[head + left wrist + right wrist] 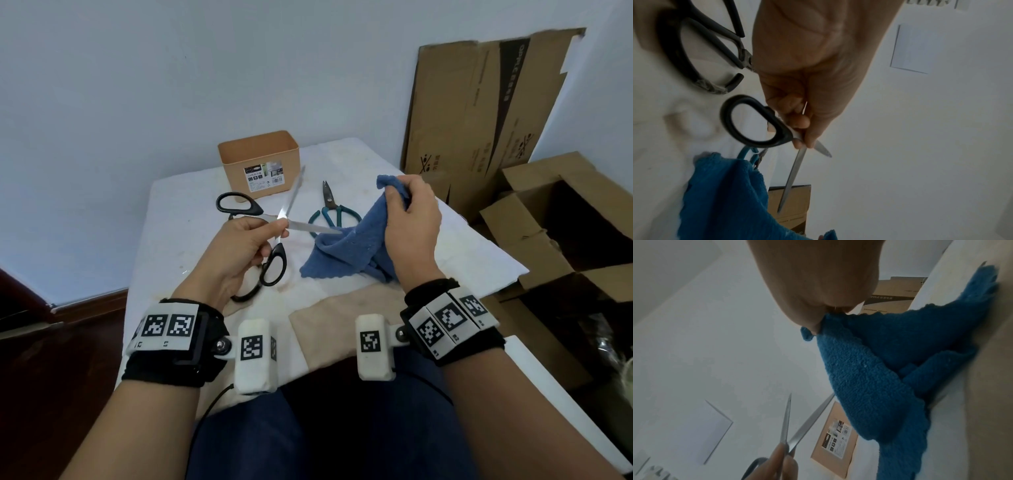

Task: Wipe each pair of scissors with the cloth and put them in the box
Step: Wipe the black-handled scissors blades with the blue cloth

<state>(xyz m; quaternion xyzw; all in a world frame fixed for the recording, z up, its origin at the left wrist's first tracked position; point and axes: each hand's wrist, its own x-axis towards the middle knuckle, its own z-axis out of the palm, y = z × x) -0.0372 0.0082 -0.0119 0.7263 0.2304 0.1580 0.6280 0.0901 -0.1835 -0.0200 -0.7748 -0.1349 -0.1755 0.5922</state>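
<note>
The left hand (pixel 236 246) pinches the black-handled steel scissors (pixel 274 236) at the pivot, blades spread to expose both edges. The tan plastic box (pixel 260 161) waits behind. The right hand (pixel 411 219) grips the bunched blue terry cloth (pixel 346 250), whose fold meets one blade tip.

Head view: we record even, soft daylight, source unseen; a glare spot on the scissors (pixel 284 214) at the pivot; the wall above them bows at the frame edges. Wrist views: we find them dimmer and grainy, handle loops near the scissors (pixel 756 121) perhaps motion-blurred.
</note>
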